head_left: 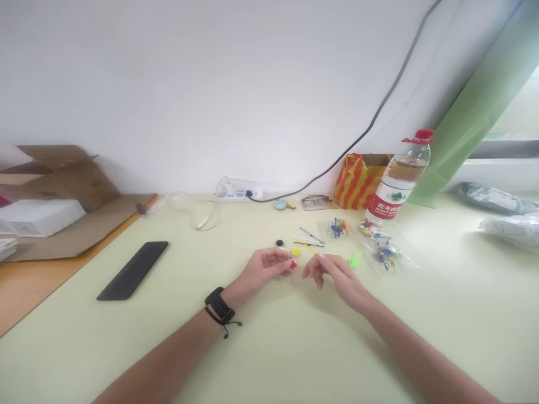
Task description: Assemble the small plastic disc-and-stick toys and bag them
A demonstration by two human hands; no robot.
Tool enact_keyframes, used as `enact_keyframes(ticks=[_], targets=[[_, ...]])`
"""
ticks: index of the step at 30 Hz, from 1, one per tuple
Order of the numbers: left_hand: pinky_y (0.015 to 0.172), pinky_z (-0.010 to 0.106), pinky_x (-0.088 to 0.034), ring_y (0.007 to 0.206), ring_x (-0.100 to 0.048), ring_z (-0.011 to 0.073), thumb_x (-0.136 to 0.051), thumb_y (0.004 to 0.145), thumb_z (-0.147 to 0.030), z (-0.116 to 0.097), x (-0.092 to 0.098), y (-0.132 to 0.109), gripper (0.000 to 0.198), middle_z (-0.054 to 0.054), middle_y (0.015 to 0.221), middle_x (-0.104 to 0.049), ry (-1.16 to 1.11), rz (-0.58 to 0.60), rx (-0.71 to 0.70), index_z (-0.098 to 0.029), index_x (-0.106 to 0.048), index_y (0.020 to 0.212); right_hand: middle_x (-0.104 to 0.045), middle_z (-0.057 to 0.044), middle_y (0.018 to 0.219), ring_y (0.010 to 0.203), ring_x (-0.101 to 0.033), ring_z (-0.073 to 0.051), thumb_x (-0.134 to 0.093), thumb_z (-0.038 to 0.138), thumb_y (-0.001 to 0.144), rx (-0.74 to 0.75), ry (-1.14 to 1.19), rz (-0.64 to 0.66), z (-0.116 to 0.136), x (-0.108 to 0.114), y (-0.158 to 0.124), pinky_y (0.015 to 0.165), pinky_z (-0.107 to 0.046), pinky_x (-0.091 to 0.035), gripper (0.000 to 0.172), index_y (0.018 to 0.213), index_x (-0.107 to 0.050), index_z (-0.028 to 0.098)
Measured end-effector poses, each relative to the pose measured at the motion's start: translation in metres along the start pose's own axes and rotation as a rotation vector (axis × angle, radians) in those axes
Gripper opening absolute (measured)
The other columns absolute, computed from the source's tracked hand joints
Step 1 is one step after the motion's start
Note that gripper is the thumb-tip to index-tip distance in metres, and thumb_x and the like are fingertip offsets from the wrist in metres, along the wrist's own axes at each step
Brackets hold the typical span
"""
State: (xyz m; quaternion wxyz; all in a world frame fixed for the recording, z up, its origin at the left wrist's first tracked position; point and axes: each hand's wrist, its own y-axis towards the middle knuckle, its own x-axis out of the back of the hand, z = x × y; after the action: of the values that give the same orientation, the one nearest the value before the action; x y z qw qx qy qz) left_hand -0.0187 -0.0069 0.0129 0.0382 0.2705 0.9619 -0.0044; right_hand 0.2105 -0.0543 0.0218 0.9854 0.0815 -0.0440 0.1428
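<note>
Red piece (293,264) in left hand (266,266), jutting rightward, long axis unclear

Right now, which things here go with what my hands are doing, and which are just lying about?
Likely part of the job:
red piece in the left hand
yellow piece
thin sticks
green piece
bagged parts

Seemingly just lying about:
water bottle
striped bag
power strip
flat black object
cardboard box

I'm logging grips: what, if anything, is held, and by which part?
The left hand pinches a small red piece by its left edge; whether the right hand holds anything cannot be told.
</note>
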Motion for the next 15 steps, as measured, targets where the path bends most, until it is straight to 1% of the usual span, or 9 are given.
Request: enact_keyframes(ticks=[2,6,12,15], targets=[[0.083,0.035,-0.055,0.084,-0.070,0.0190,-0.079,0.086,-0.037,0.0007,0.0005,0.0004,0.030,0.010,0.097,-0.076,-0.001,-0.005,0.002,-0.015,-0.074,0.105,-0.073,-0.009,0.089,0.060,-0.056,-0.015,-0.041,0.061,0.102,-0.017,0.051,-0.017,0.0005,0.0015,0.0002,0.070,-0.034,-0.049,0.056,0.079,-0.067,0.017],[0.083,0.035,-0.055,0.085,-0.070,0.0194,-0.079,0.085,-0.038,0.0000,0.0002,0.0008,0.031,0.010,0.098,-0.076,-0.003,-0.011,0.000,-0.015,-0.074,0.105,-0.076,-0.011,0.094,0.059,-0.058,-0.015,-0.043,0.060,0.102,-0.037,0.067,-0.007,-0.0011,0.0023,0.0004,0.072,-0.035,-0.051,0.055,0.079,-0.068,0.017],[0.084,0.035,-0.056,0.086,-0.070,0.0199,-0.080,0.084,-0.038,-0.0011,-0.0005,0.0005,0.033,0.010,0.098,-0.076,-0.002,-0.025,0.001,-0.014,-0.075,0.106,-0.077,-0.012,0.095,0.059,-0.060,-0.015,-0.044,0.062,0.101,-0.045,0.053,0.017,-0.0007,-0.0001,0.0000,0.071,-0.036,-0.052,0.056,0.079,-0.069,0.017],[0.083,0.036,-0.057,0.086,-0.071,0.0201,-0.079,0.085,-0.038,0.0004,-0.0003,0.0008,0.033,0.010,0.098,-0.076,-0.011,-0.019,-0.010,-0.014,-0.074,0.107,-0.076,-0.010,0.089,0.060,-0.061,-0.016,-0.044,0.061,0.101,-0.048,0.038,0.018,0.0006,0.0000,-0.0005,0.073,-0.036,-0.052,0.056,0.079,-0.069,0.017]])
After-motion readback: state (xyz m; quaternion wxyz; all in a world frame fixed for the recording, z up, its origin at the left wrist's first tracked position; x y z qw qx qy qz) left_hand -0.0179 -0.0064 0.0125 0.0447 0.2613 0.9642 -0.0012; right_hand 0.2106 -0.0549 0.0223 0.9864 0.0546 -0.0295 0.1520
